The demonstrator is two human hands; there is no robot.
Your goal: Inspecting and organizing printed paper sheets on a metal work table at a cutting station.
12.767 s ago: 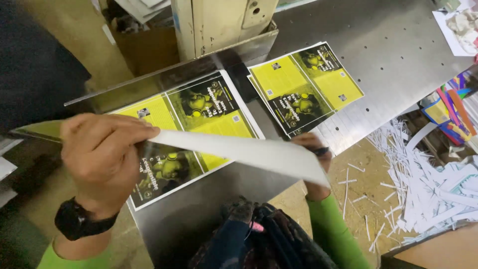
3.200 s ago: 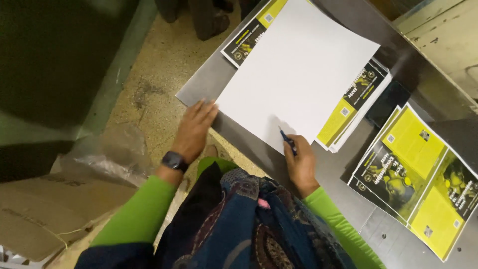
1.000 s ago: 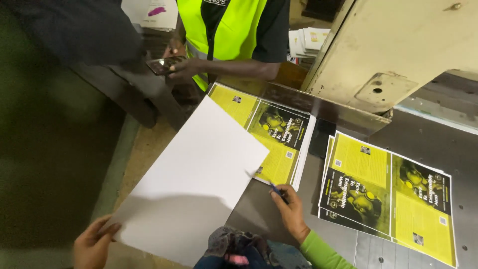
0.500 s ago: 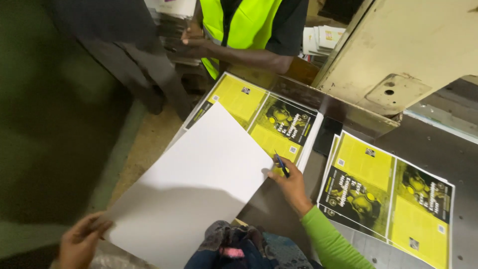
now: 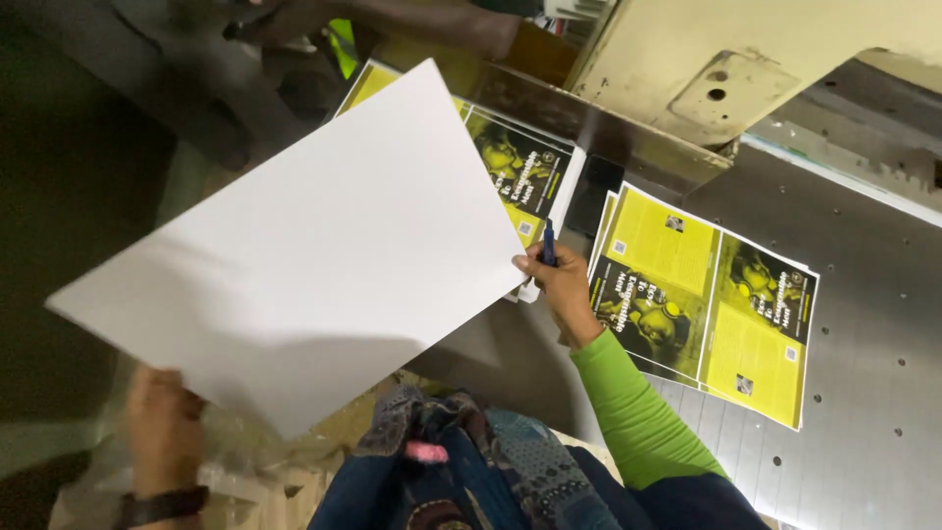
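Right hand (image 5: 557, 287), green-sleeved, pinching the right edge of a large blank white sheet (image 5: 314, 245) while gripping a dark blue pen (image 5: 549, 242) upright among the fingers. Left hand (image 5: 159, 417), blurred and partly covered by the sheet, closed on its lower left edge; exact finger placement impossible to tell. Dark wristband (image 5: 162, 506) at the left wrist, cut by the lower frame edge. Sheet held tilted above the metal table (image 5: 863, 324) and its near edge, hiding most of the printed stack on the left (image 5: 525, 167). Printed stacks counted: two, both yellow and black; the one on the right (image 5: 711, 299) fully visible, lying flat just beside the right hand, with a few sheet edges showing beneath its top copy. Cream-coloured machine housing (image 5: 746, 69) above the table, cut off at the top. Another person's forearm (image 5: 442, 20) at the upper edge, only partly in view, with a strip of yellow-green vest (image 5: 341, 44) beneath it. Patterned dark clothing (image 5: 461, 471) of the wearer at the bottom centre. Left side of the scene dark and hard to make out.
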